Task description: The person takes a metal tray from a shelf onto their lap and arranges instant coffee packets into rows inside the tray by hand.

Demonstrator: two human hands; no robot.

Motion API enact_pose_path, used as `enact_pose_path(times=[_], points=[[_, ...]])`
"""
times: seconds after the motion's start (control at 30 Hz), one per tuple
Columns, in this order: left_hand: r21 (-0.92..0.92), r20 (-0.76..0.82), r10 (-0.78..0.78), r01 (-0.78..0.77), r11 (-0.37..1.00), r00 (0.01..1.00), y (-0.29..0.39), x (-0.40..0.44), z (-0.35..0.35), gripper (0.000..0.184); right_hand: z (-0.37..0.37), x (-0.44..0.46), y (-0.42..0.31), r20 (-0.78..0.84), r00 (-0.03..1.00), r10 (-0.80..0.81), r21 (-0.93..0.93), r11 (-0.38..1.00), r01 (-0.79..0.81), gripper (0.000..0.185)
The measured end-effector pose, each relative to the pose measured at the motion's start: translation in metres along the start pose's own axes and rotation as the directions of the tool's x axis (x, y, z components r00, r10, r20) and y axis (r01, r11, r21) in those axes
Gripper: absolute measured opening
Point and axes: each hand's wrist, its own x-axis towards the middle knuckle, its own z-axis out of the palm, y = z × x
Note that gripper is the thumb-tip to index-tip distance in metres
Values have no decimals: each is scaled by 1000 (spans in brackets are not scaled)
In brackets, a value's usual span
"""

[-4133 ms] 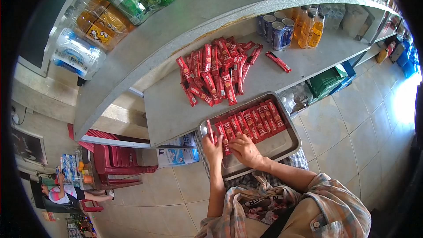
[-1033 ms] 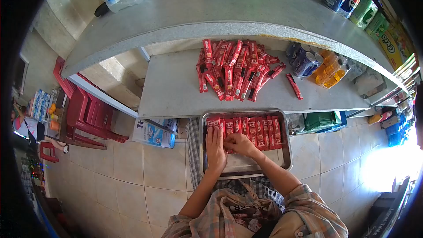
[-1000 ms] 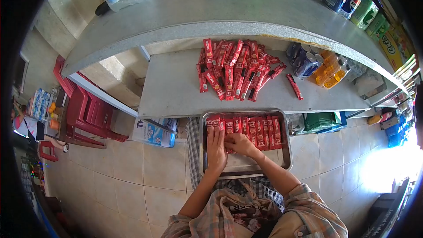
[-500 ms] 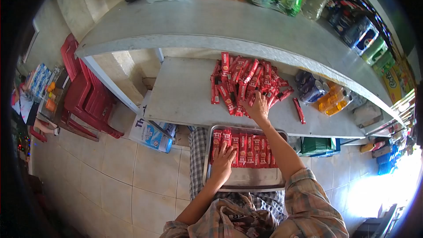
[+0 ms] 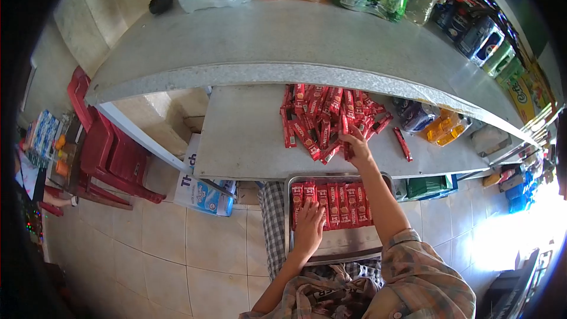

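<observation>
Right, red sachet pile (image 5: 316,119) lies loose and crisscrossed on the lower shelf (image 5: 242,136), far side of the tray. Right hand (image 5: 359,146) is at the pile's near right edge, fingers curled and thumb side in against sachets; looks like a pinch around one, but the fingers hide the contact, so can't tell if it's firmly gripped. Best handling, my guess: pinch one stick by its middle, slide it free toward the near side, don't drag neighbours along. Left hand (image 5: 310,224) lies over the left end of the sachet row (image 5: 339,201), fingers lightly spread, touching sachets, apparently not gripping any. Light flat pressure should keep that row straight. Row stands side by side in the metal tray (image 5: 348,240), bare strip on its near side. Checkered cloth (image 5: 271,218) shows left of the tray. Farther out: lone sachet (image 5: 403,144) right of the pile, orange bottles (image 5: 449,127) beyond.
</observation>
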Motion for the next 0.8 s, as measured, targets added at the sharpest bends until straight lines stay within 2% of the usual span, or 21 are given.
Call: enact_pose_path(times=[0.03,0.1,0.13,0.17,0.23,0.27,0.3,0.33,0.37,0.4,0.43,0.5,0.53,0.6,0.67,0.77,0.8], points=[[-53,-57,-17,14,998,998,3,2,-5,33,-1,-10,-9,105,992,76,117,989,-89,57],[-163,-162,-71,44,986,984,17,9,-22,32,4,-44,-19,144,985,99,136,984,-118,55],[-237,-162,-75,35,971,984,20,11,-29,33,6,-63,-22,165,980,110,145,980,-134,54],[-459,-128,-170,93,883,977,22,11,-28,35,7,-80,-22,210,969,128,125,980,-156,56],[-805,2,-326,195,560,945,26,10,-25,39,13,-117,-17,298,940,164,89,976,-198,60],[-888,42,-343,192,419,938,29,11,-25,42,21,-140,-19,312,925,215,67,967,-247,63],[-945,84,-355,187,267,931,31,14,-24,45,26,-159,-19,327,907,264,47,954,-295,66],[-978,129,-363,179,109,923,33,16,-23,48,18,-169,-3,464,852,242,131,933,-336,69],[-985,173,-365,167,-50,915,35,15,-23,51,16,-184,5,470,824,315,126,901,-416,65],[-958,282,-342,240,-159,896,24,12,-16,49,15,-196,8,492,781,386,103,864,-492,63],[-947,320,-401,271,-174,859,29,10,-19,47,15,-207,10,512,731,451,79,822,-564,60],[-923,385,-506,328,-203,772,43,8,-22,44,13,-223,24,401,796,453,21,864,-503,64],[-926,377,-522,299,-230,765,52,9,-25,38,15,-228,26,341,826,448,-9,881,-474,65],[-915,402,-539,310,-257,740,47,-2,-18,34,17,-236,24,248,929,273,-290,936,-198,68],[-905,424,-538,317,-283,729,55,-5,-18,32,27,-245,9,176,984,24,-533,843,75,66],[-901,415,-500,421,-108,760,60,-8,-16,30,30,-252,14,144,982,-124,-777,601,189,50],[-889,420,-521,451,-75,743,53,-12,-16,28,31,-252,15,151,984,-97,-750,637,178,44]])
